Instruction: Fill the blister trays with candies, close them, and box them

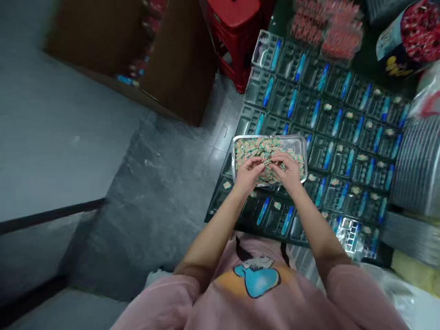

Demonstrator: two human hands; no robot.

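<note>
both my hands meet over a tray of small pieces

a few small striped pieces sit pinched between my fingertips, over the middle of the shallow tray. my left hand holds them from one side, thumb and fingers closed together; my right hand does the same from the other, and the two nearly touch. i can't tell how many pieces each one has.

the shallow tray is full of loose pieces in pale orange and green, and it lies on top of the clear plastic trays laid out in rows on the dark table. each of the ones i can make out has a blue pen-like stick in it, and many, mostly to my right and close to me, also have a small piece.

past the rows are heaped red pieces and a tub of red and white bits. stacked plastic trays stand to my right. to my left, on the floor, are a red stool and an open cardboard box.
</note>
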